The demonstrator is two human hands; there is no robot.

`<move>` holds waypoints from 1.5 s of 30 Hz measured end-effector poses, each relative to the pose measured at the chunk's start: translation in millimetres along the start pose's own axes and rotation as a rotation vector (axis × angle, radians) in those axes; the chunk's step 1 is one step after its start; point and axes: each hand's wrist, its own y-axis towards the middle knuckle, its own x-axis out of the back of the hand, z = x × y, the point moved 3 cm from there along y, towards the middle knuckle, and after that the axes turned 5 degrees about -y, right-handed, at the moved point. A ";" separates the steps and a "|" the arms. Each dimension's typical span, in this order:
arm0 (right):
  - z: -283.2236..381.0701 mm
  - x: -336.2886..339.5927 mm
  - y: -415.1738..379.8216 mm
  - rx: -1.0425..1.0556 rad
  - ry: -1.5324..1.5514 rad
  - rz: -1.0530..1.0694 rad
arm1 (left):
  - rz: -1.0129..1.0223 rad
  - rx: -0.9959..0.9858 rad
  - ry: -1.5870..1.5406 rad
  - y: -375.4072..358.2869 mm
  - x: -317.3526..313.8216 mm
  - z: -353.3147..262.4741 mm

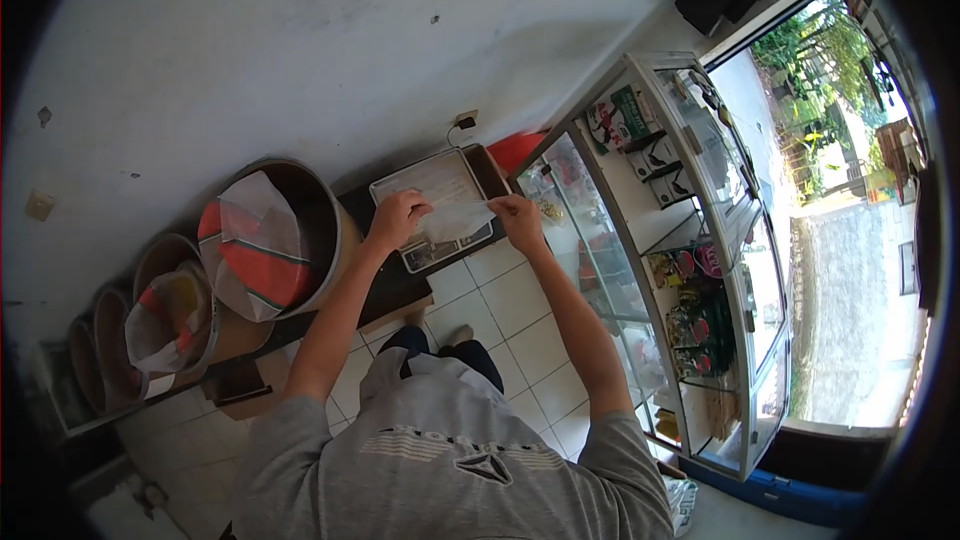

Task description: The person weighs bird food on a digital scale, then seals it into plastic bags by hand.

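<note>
A thin, translucent plastic bag (458, 221) is stretched between my two hands. My left hand (402, 216) pinches its left end, and my right hand (515, 217) pinches its right end with fingers closed. Beneath and behind the bag lies a shallow rectangular machine or tray with a pale top (425, 178) and a metal rim, partly hidden by my left hand and the bag. It sits on a dark bench (395, 292) against the wall.
Large round drums (340, 230) with plastic bags and red contents stand along the wall at left. A glass display cabinet (640, 190) with packets stands at right, near an open doorway. A cardboard box (262, 392) lies low at left, above a tiled floor (525, 340).
</note>
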 end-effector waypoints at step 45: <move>-109.1 -106.4 102.6 0.335 -0.169 0.526 | -0.370 0.547 0.205 -23.3 -79.4 120.1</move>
